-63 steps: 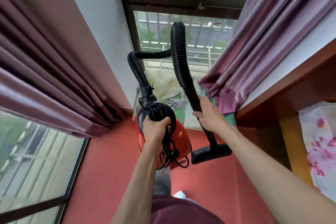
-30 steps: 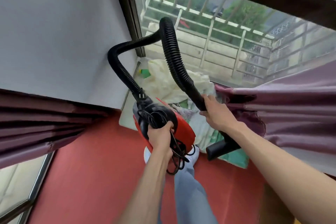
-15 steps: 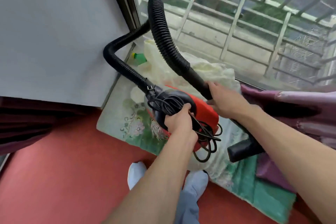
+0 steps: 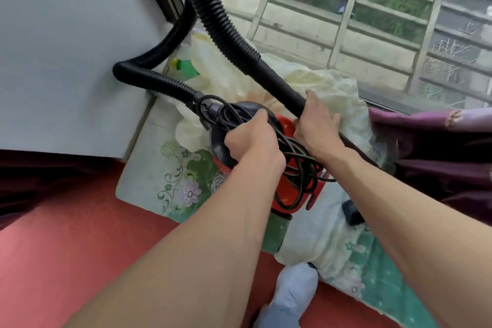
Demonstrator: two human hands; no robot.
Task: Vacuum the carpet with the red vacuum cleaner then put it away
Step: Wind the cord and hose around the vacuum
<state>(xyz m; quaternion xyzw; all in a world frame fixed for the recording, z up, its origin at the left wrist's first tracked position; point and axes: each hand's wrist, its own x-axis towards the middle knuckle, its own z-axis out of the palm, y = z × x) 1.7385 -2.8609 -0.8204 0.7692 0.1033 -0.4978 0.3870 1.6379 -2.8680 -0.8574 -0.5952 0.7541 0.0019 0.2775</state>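
This looks like the putting-away step. The red canister vacuum cleaner with a black domed top (image 4: 288, 194) is low in the corner between the white wall (image 4: 66, 48) and the window, over a pale floral cloth (image 4: 149, 176) spread at the edge of the red carpet (image 4: 80, 234). The left hand (image 4: 250, 138) has its fingers curled round the handle on the dome, catching loops of the bundled black power cord (image 4: 295, 168). The right hand (image 4: 316, 120) is wrapped round the smooth black wand (image 4: 279, 85), just below the point where the ribbed black hose (image 4: 213, 16) joins it. The arms hide the base, so I cannot tell whether the canister is resting on the cloth or hanging just above it. Next, I judge, it should be set down squarely, the wand and its black floor nozzle (image 4: 352, 212) laid beside it clear of the purple curtain (image 4: 439, 146), and then both grips released without the cord spilling. Two seconds ago the machine was held up in front of the window. Since then it has come down steadily towards the corner, with both hands gripping as before.
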